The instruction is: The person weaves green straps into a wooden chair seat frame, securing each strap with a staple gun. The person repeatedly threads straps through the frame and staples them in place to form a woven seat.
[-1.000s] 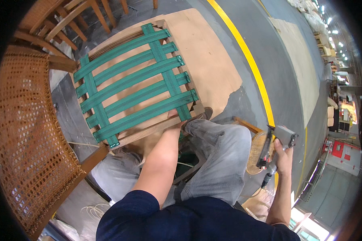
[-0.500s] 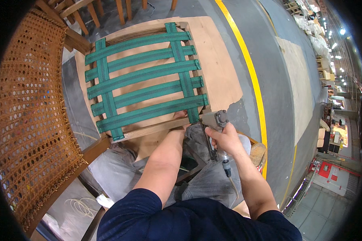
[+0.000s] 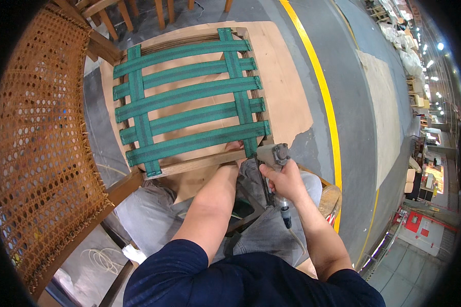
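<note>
Right hand (image 3: 287,181) clenched around the grip of a grey pneumatic stapler (image 3: 271,158), fingers (image 3: 277,180) wrapped tight, tool nose down at the near right corner of the seat frame (image 3: 200,162), where the end of a green strap meets the wooden rail. Air hose fitting (image 3: 287,217) hanging from the handle base over the lap

Left hand (image 3: 234,148) mostly hidden behind its own forearm; only the fingertips showing at the front rail, pressed against the webbing just beside the stapler nose. Whether gripping the strap end or merely pressing it flat, cannot tell

Seat frame lying on a plywood worktop (image 3: 287,97), front rail close against the knees. Green webbing (image 3: 189,97) woven over it, five straps across and two lengthwise, pulled taut

Handling, as a judgement: stapler compact and dense, stiff metal, best held at the handle as now, with the trailing hose likely to drag a little. Webbing soft, flexible, probably springy under tension, so likely to slip back unless pinned near its end. Wooden frame rigid, light enough to shift, best steadied at the rail

Further out: woven cane chair back (image 3: 41,153) on the left, more wooden chair legs (image 3: 107,23) beyond the board, a yellow floor line (image 3: 325,102) on the right
</note>
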Demonstrator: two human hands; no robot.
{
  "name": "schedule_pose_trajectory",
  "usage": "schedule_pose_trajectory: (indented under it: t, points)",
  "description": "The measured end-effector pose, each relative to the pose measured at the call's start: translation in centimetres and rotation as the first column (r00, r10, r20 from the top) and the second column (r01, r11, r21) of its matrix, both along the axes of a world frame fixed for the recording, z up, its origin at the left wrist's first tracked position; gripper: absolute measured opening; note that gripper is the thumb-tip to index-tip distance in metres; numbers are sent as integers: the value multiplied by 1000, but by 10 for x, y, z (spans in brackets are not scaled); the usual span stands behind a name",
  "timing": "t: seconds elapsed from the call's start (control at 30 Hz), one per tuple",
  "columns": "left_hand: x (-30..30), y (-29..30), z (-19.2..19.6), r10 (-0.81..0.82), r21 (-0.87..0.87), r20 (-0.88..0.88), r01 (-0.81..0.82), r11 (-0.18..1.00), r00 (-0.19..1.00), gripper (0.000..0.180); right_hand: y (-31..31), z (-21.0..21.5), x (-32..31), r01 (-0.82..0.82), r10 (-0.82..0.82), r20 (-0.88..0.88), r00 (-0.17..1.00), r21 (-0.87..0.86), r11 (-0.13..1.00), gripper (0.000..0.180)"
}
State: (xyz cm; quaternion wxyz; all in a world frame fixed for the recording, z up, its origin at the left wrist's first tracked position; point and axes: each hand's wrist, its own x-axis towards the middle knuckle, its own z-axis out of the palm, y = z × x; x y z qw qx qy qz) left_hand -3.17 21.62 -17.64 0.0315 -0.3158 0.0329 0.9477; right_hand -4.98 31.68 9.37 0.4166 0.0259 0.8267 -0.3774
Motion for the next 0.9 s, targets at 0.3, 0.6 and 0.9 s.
schedule_pose_trajectory:
  t: [0.3,0.6,0.9]
  points:
    - [3,3,-2,-52,-71,-17,50,996,999,38,0,2,3,-44,44,7,999,-22,999,17]
    - [42,0,20,-678,-680,672,612,-405,297,34,42,39,0,167,-184,-91,979,-170,971,17]
    - [79,3,145,-674,-710,121,537,454,729,22,58,33,-6,102,-135,-106,985,-271,957,18]
